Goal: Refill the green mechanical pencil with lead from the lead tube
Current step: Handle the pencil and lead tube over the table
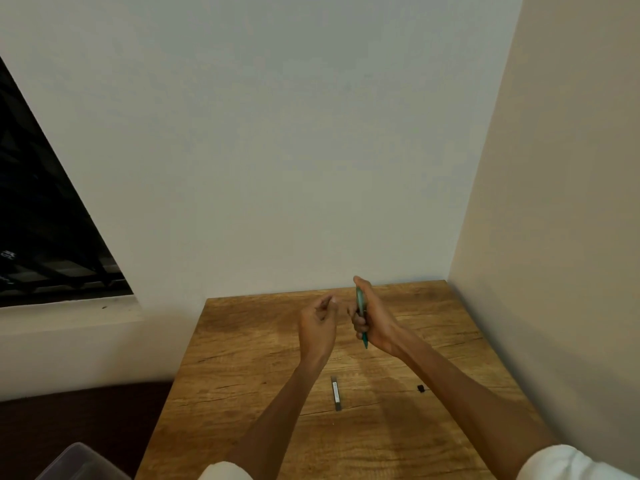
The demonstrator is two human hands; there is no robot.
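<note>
Head view: right hand (375,318) grip closed round green pencil (361,308), upright above counter (242,358). Left hand (317,325) pinched, contents too small to tell. Lead tube (336,393) lying on counter, near small black cap (421,388). Refill seemingly midway.

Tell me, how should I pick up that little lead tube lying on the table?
The lead tube lies flat on the wooden table, long and thin, its ends pointing toward and away from the person. Probably best to come from above and pinch its two long sides near the middle, so it stays level. Both ends look harder to grip.
</note>
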